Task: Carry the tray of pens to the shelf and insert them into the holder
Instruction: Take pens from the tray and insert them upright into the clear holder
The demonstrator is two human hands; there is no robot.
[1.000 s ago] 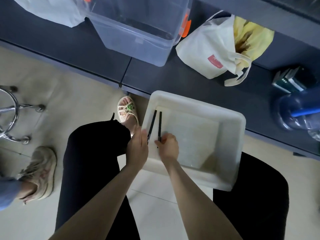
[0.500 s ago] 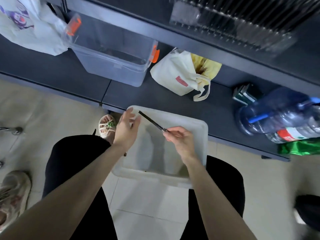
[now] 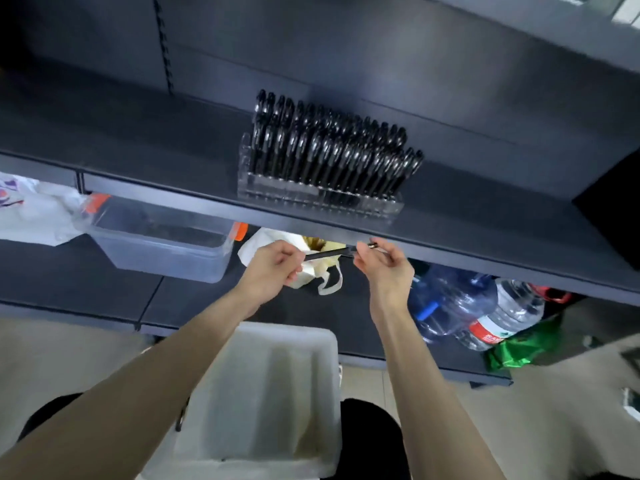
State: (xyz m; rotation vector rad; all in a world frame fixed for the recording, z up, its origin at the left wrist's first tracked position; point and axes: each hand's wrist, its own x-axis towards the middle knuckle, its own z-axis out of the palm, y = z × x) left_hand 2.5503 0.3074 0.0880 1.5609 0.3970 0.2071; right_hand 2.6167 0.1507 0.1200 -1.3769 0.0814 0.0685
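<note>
Fingers of the left hand and right hand, a second ago down in the tray, are now raised to the shelf, just below its front edge. The tray stays on the lap, apparently emptied, with a dark shape by its left rim that I cannot identify. The holder stands at the shelf's front edge, packed with pens. One pen is pinched at both ends and held level, so insertion probably comes next.
</note>
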